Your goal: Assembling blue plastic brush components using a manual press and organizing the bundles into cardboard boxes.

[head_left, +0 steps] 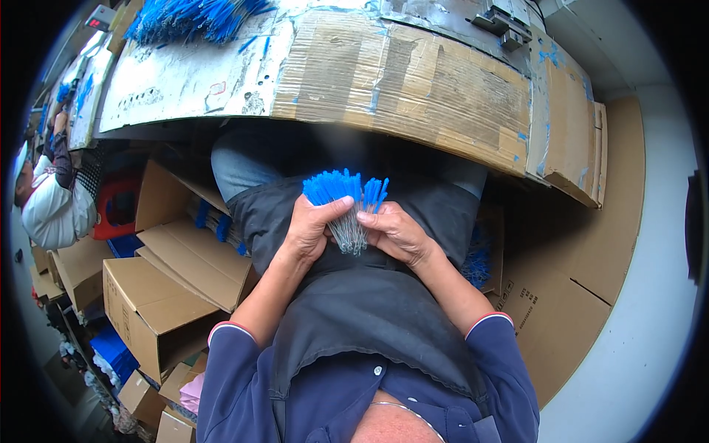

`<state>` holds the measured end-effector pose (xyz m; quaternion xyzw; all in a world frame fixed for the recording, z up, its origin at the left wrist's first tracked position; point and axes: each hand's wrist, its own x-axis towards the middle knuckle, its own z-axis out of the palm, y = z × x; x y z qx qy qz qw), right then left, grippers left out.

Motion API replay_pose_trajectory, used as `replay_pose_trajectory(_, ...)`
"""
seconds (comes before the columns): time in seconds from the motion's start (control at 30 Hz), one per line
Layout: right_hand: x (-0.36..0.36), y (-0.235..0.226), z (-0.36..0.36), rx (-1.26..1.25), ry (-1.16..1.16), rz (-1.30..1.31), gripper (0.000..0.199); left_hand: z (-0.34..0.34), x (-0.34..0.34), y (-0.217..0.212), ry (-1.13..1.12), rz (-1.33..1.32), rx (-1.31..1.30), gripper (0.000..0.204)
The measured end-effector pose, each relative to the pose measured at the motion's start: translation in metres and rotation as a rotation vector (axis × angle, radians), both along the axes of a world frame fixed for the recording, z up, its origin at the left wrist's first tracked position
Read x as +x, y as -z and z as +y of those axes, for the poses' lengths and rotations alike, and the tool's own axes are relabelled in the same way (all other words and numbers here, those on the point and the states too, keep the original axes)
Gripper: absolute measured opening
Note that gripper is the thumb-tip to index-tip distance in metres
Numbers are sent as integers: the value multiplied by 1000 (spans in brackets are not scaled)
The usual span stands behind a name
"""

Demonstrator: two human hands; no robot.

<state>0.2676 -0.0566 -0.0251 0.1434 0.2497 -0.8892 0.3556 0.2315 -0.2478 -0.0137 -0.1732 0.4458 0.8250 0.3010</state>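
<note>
A bundle of thin wire brushes (pixel 347 210) with blue bristle tips stands upright over my lap, above a dark apron (pixel 354 310). My left hand (pixel 310 227) grips the bundle from the left, fingers wrapped around the wire stems. From the right, my right hand (pixel 395 232) presses its fingers against the same stems. The blue tips fan out above both hands. The lower ends of the stems poke out below my fingers.
A worn cardboard-covered workbench (pixel 413 81) curves across the top, with a pile of blue brushes (pixel 196 18) at its far left. Open cardboard boxes (pixel 159 303) stand at my left, more blue brushes (pixel 480 258) at my right. Another person (pixel 48 207) sits far left.
</note>
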Motion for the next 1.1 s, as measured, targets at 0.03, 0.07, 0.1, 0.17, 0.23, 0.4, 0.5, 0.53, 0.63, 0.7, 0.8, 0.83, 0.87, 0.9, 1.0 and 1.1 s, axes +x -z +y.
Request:
replay_pose_trajectory(0.03,0,0,0,-1,-5,-1,31,0,1,1,5,2,-10,25)
replay_pose_trajectory(0.07,0,0,0,-3,-9,-2,31,-1,1,1,10,4,-19,25)
replay_pose_trajectory(0.1,0,0,0,-2,-7,-2,31,-1,1,2,12,5,-19,25)
replay_pose_trajectory(0.17,0,1,0,42,-1,-3,29,-1,1,2,19,-10,-38,25)
replay_pose_trajectory(0.23,1,3,-2,99,12,10,28,7,1,-4,-20,6,-34,27)
replay_pose_trajectory(0.4,1,-3,-6,146,-13,-5,27,-1,8,5,-13,9,14,28)
replay_pose_trajectory(0.5,5,-7,-13,240,24,69,27,3,19,-4,54,57,-52,38)
replay_pose_trajectory(0.53,5,-9,-14,238,13,93,27,1,21,-6,73,55,-68,39)
replay_pose_trajectory(0.63,5,-14,-14,225,-62,117,30,-16,19,-7,219,75,-119,50)
replay_pose_trajectory(0.7,3,-10,-14,242,-143,107,30,-21,16,-11,344,95,-153,59)
replay_pose_trajectory(0.8,3,-7,-16,193,-164,131,31,-24,3,-25,301,291,-148,85)
replay_pose_trajectory(0.83,3,-8,-16,191,-163,133,31,-23,-1,-29,302,292,-149,85)
replay_pose_trajectory(0.87,3,-9,-14,172,-158,137,30,-22,-6,-34,299,322,-157,89)
replay_pose_trajectory(0.9,3,-10,-13,148,-155,140,30,-20,-9,-37,296,350,-168,94)
replay_pose_trajectory(1.0,4,-11,-13,145,-159,136,30,-19,-13,-33,375,472,-215,87)
replay_pose_trajectory(1.1,5,-9,-14,154,-177,131,30,-18,-18,-36,516,682,-339,79)
